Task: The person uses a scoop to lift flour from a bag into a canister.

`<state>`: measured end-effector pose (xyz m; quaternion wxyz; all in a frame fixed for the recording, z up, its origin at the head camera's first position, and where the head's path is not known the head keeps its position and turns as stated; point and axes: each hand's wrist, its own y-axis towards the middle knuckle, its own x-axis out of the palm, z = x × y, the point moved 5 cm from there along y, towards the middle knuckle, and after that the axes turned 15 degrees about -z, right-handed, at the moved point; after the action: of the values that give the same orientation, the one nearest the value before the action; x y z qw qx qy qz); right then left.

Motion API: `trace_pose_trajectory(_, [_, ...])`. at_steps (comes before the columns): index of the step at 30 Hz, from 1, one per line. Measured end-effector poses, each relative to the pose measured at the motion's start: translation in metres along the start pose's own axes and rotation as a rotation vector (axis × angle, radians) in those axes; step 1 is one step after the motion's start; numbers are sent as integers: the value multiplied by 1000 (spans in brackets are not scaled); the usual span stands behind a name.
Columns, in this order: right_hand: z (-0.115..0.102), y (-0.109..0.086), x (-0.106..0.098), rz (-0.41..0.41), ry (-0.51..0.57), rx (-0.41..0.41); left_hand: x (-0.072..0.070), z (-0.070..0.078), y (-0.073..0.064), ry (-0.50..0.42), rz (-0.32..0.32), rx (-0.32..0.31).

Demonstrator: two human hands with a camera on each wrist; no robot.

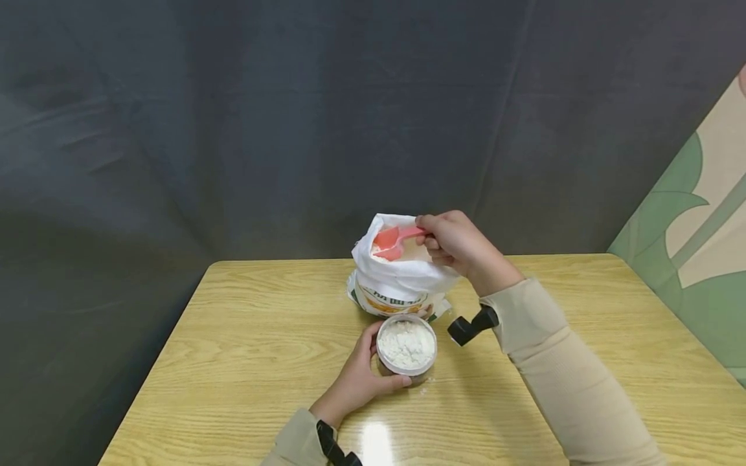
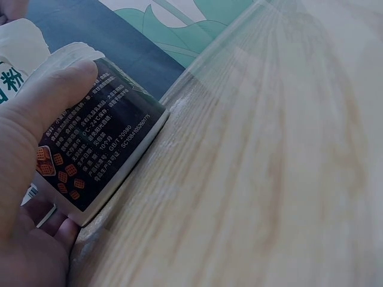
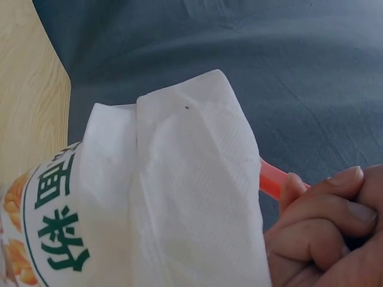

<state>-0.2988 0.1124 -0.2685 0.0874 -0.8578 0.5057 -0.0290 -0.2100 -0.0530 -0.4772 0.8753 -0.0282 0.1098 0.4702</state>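
Observation:
My right hand (image 1: 451, 244) pinches the handle of a pink scoop (image 1: 392, 243), whose bowl sits inside the mouth of a white flour bag (image 1: 402, 279). In the right wrist view the folded bag rim (image 3: 191, 173) hides the bowl, and only a bit of the pink handle (image 3: 274, 179) shows beside the curled fingers. My left hand (image 1: 364, 378) wraps round a round plastic jar (image 1: 406, 346) standing on the table before the bag. White flour fills the jar close to its rim. A dark printed label (image 2: 102, 131) covers the jar's side in the left wrist view.
The wooden table (image 1: 256, 362) ends at a back edge just behind the bag. Beyond it hangs a dark cloth (image 1: 350, 116), with a leaf-patterned surface (image 1: 693, 259) at the right. Flour specks (image 1: 424, 390) lie beside the jar.

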Motion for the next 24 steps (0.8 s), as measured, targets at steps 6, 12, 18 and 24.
trace_pose_trajectory(6, [1,-4,-3,29,4,13,1,-4,0,-2,-9,8])
trace_pose_trajectory(12, [2,-8,-7,30,14,-15,0,-4,0,-3,-13,20])
trace_pose_trajectory(18, [2,-15,-11,27,22,-37,-1,-4,0,-2,-12,16])
trace_pose_trajectory(24, [2,-22,-13,19,37,-64,-1,-5,0,0,-12,23])
